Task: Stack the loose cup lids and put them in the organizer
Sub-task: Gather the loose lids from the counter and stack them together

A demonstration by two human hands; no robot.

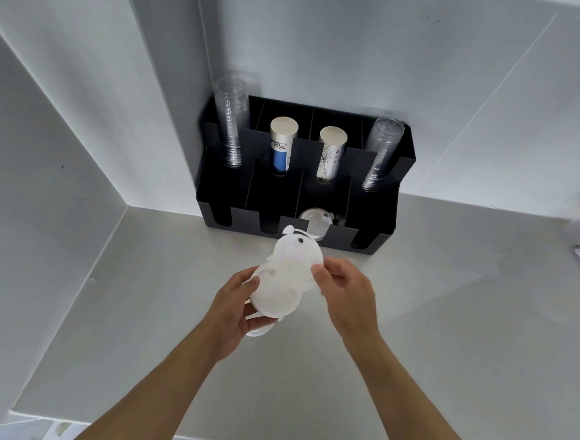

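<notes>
Translucent white plastic cup lids [286,281], round with small tabs at their rims, sit in a loose, uneven stack held above the pale bench [411,331], just in front of the black organizer [377,222]. The left hand [232,310] cradles the stack from beneath with fingers curled around its edge, while the right hand [347,294] pinches the top lid's rim between thumb and fingers. One more clear lid [314,221] lies inside a front organizer compartment.
</notes>
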